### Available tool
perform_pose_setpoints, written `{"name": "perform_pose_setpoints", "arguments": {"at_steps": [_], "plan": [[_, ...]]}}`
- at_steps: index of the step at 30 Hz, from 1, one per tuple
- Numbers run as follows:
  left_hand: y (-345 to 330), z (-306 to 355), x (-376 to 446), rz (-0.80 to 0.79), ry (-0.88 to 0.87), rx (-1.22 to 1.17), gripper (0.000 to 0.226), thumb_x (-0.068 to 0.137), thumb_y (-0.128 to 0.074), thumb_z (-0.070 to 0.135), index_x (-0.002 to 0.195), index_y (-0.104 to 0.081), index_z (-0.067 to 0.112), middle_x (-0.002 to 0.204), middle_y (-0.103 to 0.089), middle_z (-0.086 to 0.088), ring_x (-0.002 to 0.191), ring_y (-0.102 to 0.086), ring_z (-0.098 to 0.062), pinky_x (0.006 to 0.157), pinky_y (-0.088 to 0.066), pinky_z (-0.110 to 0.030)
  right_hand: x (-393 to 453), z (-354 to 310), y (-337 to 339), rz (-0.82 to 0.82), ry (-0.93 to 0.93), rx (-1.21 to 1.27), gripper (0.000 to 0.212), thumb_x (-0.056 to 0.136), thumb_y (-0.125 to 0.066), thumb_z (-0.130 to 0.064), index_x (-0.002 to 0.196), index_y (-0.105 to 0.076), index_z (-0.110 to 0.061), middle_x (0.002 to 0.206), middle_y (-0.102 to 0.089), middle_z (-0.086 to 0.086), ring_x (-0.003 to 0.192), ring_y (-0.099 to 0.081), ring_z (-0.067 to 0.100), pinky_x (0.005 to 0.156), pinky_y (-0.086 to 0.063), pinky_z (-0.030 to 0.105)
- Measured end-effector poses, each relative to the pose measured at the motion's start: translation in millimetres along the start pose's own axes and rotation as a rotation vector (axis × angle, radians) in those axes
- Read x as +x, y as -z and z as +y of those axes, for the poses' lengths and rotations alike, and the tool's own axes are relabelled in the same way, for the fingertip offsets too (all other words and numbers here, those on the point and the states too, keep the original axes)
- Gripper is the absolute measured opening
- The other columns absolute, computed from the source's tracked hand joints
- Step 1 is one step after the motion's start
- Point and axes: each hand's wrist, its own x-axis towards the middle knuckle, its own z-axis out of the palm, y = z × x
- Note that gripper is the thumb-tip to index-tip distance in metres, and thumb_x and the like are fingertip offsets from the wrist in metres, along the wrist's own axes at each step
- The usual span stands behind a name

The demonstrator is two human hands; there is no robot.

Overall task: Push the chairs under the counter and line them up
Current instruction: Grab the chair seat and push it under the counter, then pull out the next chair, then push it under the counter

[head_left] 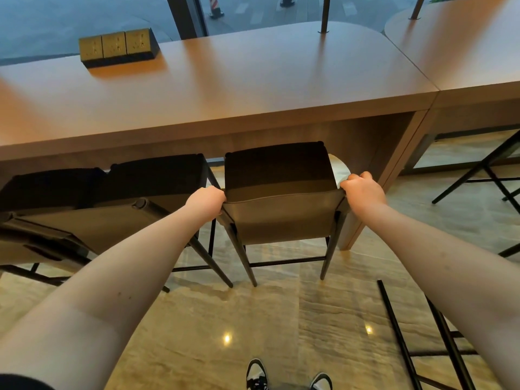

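A dark high chair (281,178) with a brown backrest stands in front of me, its seat front tucked just under the edge of the wooden counter (253,88). My left hand (206,199) grips the left top corner of its backrest. My right hand (363,191) grips the right top corner. To its left a second dark chair (157,178) sits partly under the counter, and a third chair (47,190) stands at the far left, close beside it.
A black box of gold power sockets (118,46) sits on the counter at the back left. The counter's side panel (394,170) stands just right of the held chair. Black legs of more chairs (484,170) show at right. My shoes (287,378) are on the glossy floor.
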Motion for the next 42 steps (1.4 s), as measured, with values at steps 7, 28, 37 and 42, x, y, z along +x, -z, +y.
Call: {"name": "perform_pose_setpoints", "arguments": {"at_steps": [7, 28, 37, 42], "plan": [[0, 4, 0, -0.014, 0.023, 0.001, 0.025, 0.098, -0.061, 0.013, 0.122, -0.068, 0.011, 0.102, -0.069, -0.008, 0.092, -0.07, -0.023, 0.089, -0.058, -0.036, 2, 1, -2, -0.007, -0.013, -0.011, 0.042, 0.082, -0.074, -0.002, 0.121, -0.063, -0.014, 0.123, -0.06, 0.011, 0.12, -0.049, 0.032, 0.078, -0.054, 0.036], [-10, 56, -47, 0.489, -0.144, -0.272, 0.076, 0.096, -0.038, 0.068, 0.155, -0.031, 0.023, 0.155, -0.042, -0.004, 0.144, -0.037, -0.024, 0.115, -0.03, -0.046, -4, 8, 8, 0.103, 0.058, 0.466, 0.061, 0.091, -0.058, -0.054, 0.143, -0.042, -0.025, 0.147, -0.047, 0.003, 0.141, -0.034, 0.028, 0.117, -0.022, 0.051], [-3, 127, -126, 0.704, -0.28, -0.619, 0.077, 0.093, -0.033, 0.074, 0.156, -0.022, 0.032, 0.159, -0.035, 0.004, 0.144, -0.031, -0.015, 0.109, -0.021, -0.034, -115, 15, 31, 0.258, 0.012, 0.976, 0.062, 0.093, -0.048, -0.062, 0.147, -0.031, -0.038, 0.153, -0.037, -0.01, 0.134, -0.029, 0.003, 0.101, -0.028, 0.031], [5, 158, -163, 0.66, -0.43, -0.693, 0.079, 0.09, -0.034, 0.076, 0.157, -0.014, 0.04, 0.161, -0.027, 0.009, 0.137, -0.013, 0.01, 0.108, -0.019, -0.032, -193, 32, 41, 0.386, -0.066, 1.085, 0.057, 0.096, -0.043, -0.057, 0.148, -0.03, -0.038, 0.154, -0.036, -0.013, 0.135, -0.031, 0.0, 0.101, -0.027, 0.021]]}}
